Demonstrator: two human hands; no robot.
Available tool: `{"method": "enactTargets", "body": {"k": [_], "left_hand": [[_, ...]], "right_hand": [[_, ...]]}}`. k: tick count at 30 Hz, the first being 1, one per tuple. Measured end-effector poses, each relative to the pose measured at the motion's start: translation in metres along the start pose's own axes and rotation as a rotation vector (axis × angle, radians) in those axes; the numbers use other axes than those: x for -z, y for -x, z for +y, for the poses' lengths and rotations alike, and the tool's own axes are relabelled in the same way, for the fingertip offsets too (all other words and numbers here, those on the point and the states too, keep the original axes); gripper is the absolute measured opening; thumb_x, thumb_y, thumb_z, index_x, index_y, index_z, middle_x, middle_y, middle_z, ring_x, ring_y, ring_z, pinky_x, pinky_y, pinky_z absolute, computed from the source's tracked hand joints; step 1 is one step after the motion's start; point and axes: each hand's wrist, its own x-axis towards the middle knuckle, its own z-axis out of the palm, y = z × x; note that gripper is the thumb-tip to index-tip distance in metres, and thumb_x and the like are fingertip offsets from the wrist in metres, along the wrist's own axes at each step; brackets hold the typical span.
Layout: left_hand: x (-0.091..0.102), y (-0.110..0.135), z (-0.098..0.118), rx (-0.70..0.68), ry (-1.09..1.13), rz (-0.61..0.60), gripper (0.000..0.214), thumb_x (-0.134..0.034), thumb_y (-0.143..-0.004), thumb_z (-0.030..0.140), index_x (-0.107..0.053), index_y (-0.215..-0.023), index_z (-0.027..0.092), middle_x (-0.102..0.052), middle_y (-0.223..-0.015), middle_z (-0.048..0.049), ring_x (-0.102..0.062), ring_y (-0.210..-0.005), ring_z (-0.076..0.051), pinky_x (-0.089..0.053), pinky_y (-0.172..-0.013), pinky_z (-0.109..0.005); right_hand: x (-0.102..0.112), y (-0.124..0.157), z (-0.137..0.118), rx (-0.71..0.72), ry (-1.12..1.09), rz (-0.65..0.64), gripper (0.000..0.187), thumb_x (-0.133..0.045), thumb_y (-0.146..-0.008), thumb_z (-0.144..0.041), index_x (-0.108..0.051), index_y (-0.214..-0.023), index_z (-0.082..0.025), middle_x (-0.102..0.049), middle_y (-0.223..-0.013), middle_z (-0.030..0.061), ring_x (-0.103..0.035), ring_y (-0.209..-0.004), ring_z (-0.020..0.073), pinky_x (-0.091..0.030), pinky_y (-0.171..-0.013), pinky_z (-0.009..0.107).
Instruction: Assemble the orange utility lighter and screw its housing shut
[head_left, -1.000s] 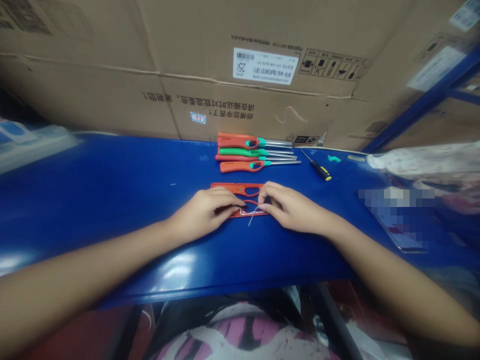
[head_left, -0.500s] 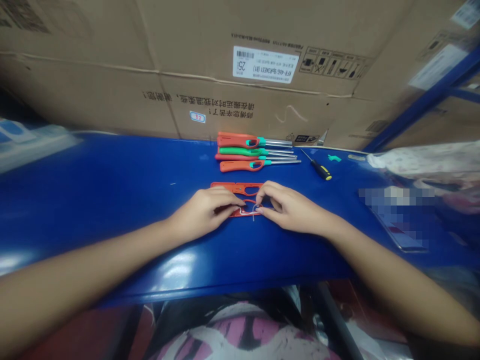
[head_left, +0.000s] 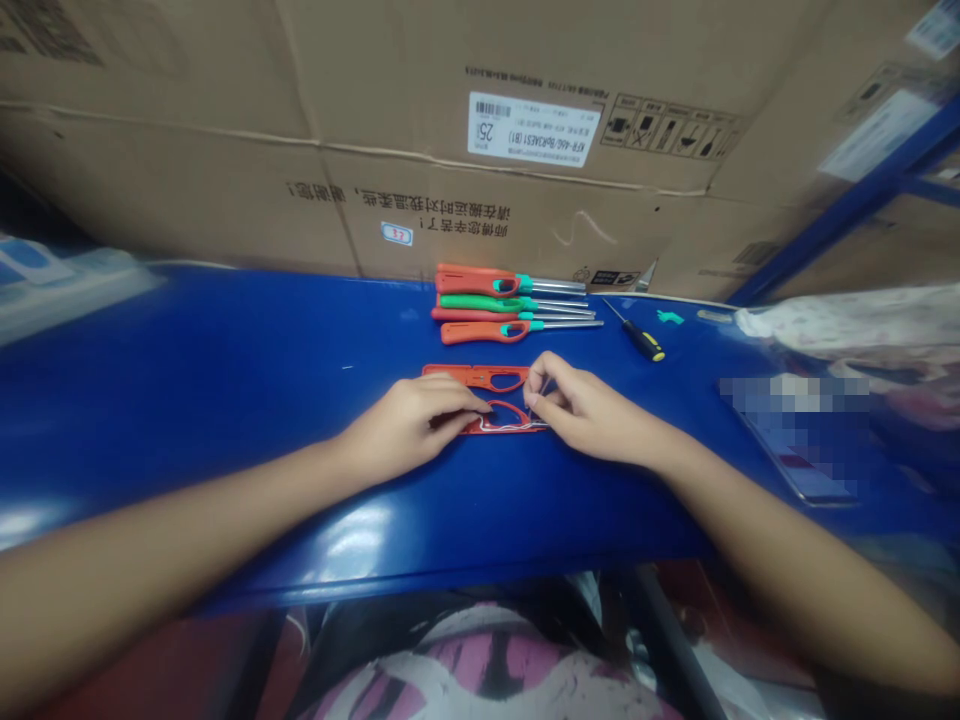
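An orange lighter shell half (head_left: 511, 405) lies on the blue table with its inside up and a thin white wire (head_left: 514, 429) running along it. My left hand (head_left: 416, 420) is closed on its left end, thumb and fingertips pinching there. Over the right end, my right hand (head_left: 581, 410) is closed in a pinch on what looks like a thin greyish tube (head_left: 547, 385), mostly hidden by the fingers. Just behind lies a second orange shell half (head_left: 469, 376), its right end partly covered by my right hand.
Several long-nosed lighters (head_left: 480, 332), orange, red and green, lie in a row farther back. Right of them are a screwdriver (head_left: 643, 341) and a small teal piece (head_left: 670, 316). A phone (head_left: 806, 475) lies at the right. A cardboard box (head_left: 390, 130) stands behind the table.
My right hand has moved slightly right along the shell half. The curved tube that stood out between the hands is now mostly behind my right fingers. My left hand stays put.
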Motion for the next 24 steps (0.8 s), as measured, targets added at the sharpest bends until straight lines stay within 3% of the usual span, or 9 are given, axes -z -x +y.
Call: {"method": "enactTargets", "body": {"k": [8,19,24], "left_hand": [[-0.0018,0.0003,0.0017,0.015,-0.005,0.027,0.018,-0.061,-0.095,0.017,-0.076,-0.103,0.020,-0.079,-0.096,-0.0043,-0.075,-0.087,-0.018,-0.058,-0.082,-0.028],[-0.0034,0.0014,0.0030,0.067,0.004,0.074,0.015,-0.064,-0.092,0.016,-0.078,-0.098,0.020,-0.080,-0.093,-0.0024,-0.074,-0.083,-0.017,-0.057,-0.078,-0.027],[-0.0054,-0.0005,0.0058,0.180,0.050,0.090,0.012,-0.071,-0.088,0.016,-0.081,-0.093,0.020,-0.080,-0.089,-0.0011,-0.073,-0.079,-0.018,-0.057,-0.072,-0.027]], "right_hand": [[-0.0024,-0.0005,-0.0016,0.197,0.267,-0.012,0.007,-0.057,-0.092,-0.022,-0.050,-0.089,-0.022,-0.049,-0.069,-0.0053,-0.042,-0.060,0.0109,-0.032,-0.063,0.025],[-0.0051,-0.0025,-0.0020,0.206,0.252,0.006,0.014,-0.062,-0.093,-0.026,-0.052,-0.085,-0.021,-0.056,-0.078,-0.0024,-0.045,-0.065,0.0113,-0.033,-0.064,0.025],[-0.0083,-0.0038,-0.0017,0.141,0.146,0.040,0.018,-0.068,-0.089,-0.026,-0.052,-0.084,-0.021,-0.057,-0.077,-0.0046,-0.043,-0.061,0.0090,-0.033,-0.062,0.024]]}}
